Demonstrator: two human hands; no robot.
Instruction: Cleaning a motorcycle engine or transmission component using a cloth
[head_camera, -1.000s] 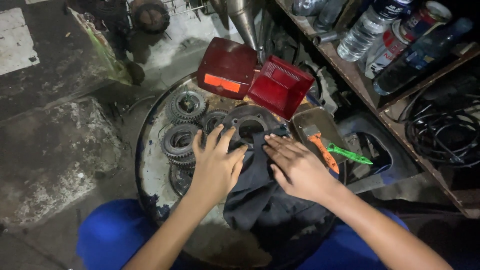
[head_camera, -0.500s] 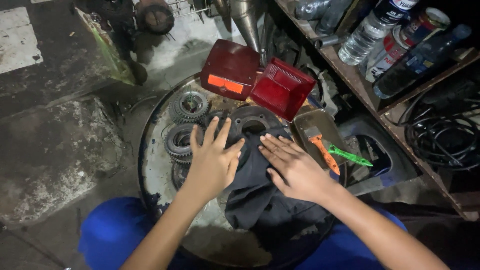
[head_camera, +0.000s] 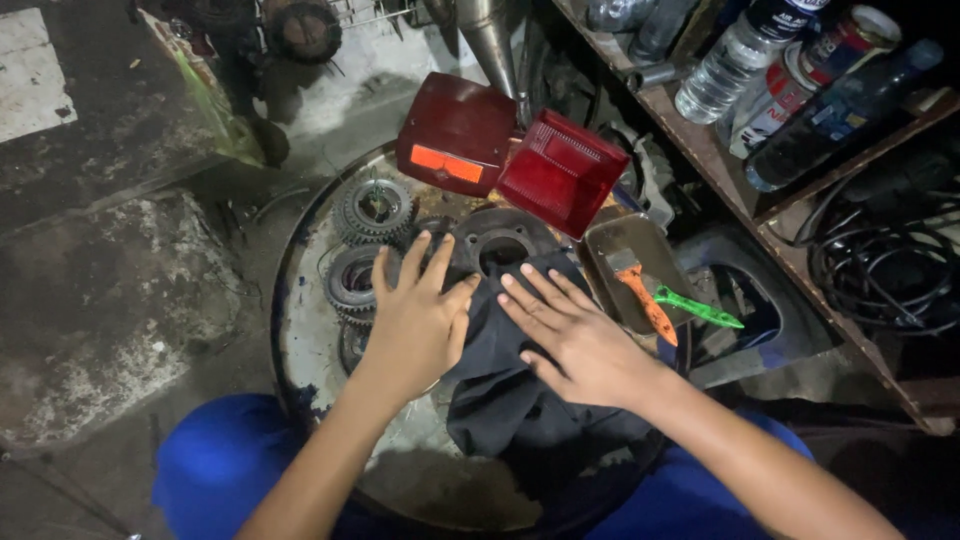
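A dark cloth (head_camera: 520, 390) is spread over the top of a round metal drum (head_camera: 300, 340), and 2 bare hands are pressed flat on it. The left hand (head_camera: 418, 320) is laid open with its fingers spread, half on the cloth's edge and half over a round metal part (head_camera: 500, 245) with a hole in the middle. The right hand (head_camera: 575, 340) is also laid open and flat, palm down on the cloth; nothing is gripped by either hand. The cloth seems to be held down this way so it is kept smooth and does not slip. 2 toothed gears (head_camera: 372, 210) are set just beside the left hand on the drum. 2 red light covers (head_camera: 560, 170) are leaned at the far edge. A small metal tray (head_camera: 625, 250) is placed near the right hand, with an orange brush (head_camera: 645, 300) and a green tool (head_camera: 700, 308) kept in it, close enough to be reached.
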